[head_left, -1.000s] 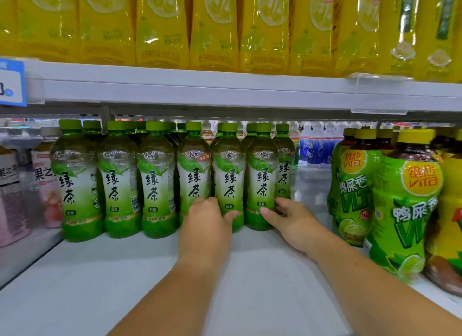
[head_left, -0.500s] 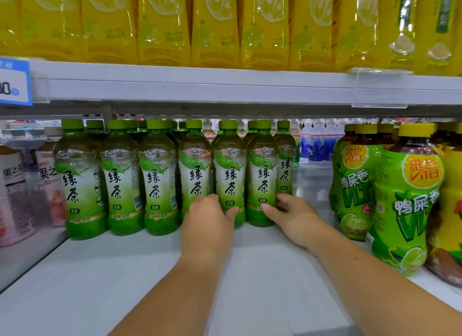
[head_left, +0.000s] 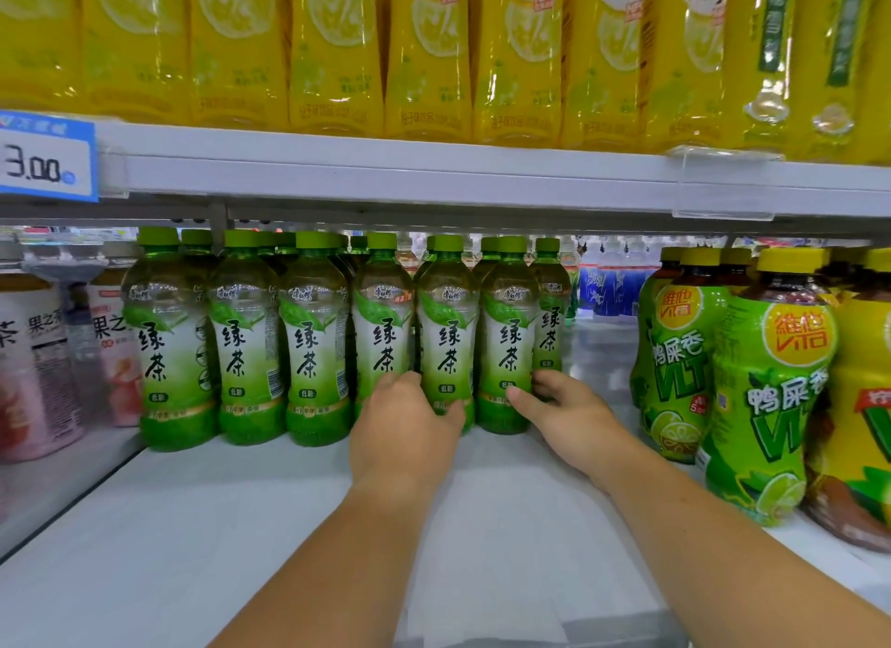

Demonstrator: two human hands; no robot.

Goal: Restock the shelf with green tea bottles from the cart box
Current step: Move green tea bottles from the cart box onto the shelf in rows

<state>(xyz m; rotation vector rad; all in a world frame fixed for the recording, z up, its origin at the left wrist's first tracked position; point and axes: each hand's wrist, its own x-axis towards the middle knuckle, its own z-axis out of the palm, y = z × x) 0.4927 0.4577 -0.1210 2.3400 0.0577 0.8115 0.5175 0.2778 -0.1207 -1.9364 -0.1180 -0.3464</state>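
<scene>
Price tag [head_left: 46,160], left end of upper shelf [head_left: 434,179]: we read "3.00"
Green tea bottles [head_left: 313,339]: we read "绿茶"
Yellow-capped bottles [head_left: 766,406], right: "VLT"

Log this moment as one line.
stage: seating bottles | left hand: grips green tea bottle | right hand: grips neighbouring bottle | both upright on shelf

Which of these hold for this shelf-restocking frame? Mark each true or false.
1. The left hand and right hand each hold green-capped plastic green tea bottles near their bases. True.
2. The blue-framed white price tag reads 5.00. False: it reads 3.00.
3. Yellow-capped, green-labelled bottles stand to the right, apart from the tea bottles. True.
4. The grey upper shelf holds red cans. False: it holds yellow-labelled bottles.
</scene>
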